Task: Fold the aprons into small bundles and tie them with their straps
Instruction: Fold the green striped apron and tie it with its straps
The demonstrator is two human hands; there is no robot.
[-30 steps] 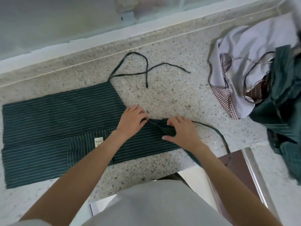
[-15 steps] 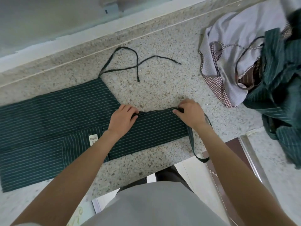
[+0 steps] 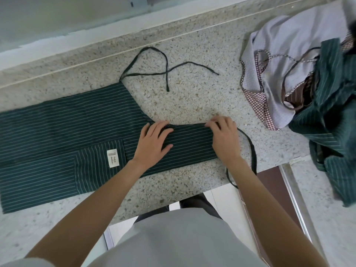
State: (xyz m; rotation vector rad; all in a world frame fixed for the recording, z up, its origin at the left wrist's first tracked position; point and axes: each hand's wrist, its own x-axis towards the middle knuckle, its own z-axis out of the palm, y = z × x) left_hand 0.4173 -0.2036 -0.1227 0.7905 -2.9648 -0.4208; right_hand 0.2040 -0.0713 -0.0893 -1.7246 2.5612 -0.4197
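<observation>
A dark green apron with thin white stripes (image 3: pixel 63 135) lies flat along the speckled stone counter (image 3: pixel 192 101), folded lengthwise, a small white label on its pocket. My left hand (image 3: pixel 154 140) rests flat on the bib part, fingers spread. My right hand (image 3: pixel 223 137) presses the bib's right end, its fingertips at the top corner; whether they pinch the fabric I cannot tell. One waist strap (image 3: pixel 165 68) lies looped on the counter behind the apron. The neck strap (image 3: pixel 252 151) loops past my right wrist and hangs over the counter's front edge.
A heap of other aprons (image 3: pixel 308 74) sits at the right: a pale lilac one with checked trim, a brown striped one, another green striped one draped over the edge. A raised ledge and wall run along the back. The counter's front edge is just below my hands.
The bunched bib has been spread out flat to the right. My right hand slid right to the bib's end, and my left hand now lies flat with fingers spread.
</observation>
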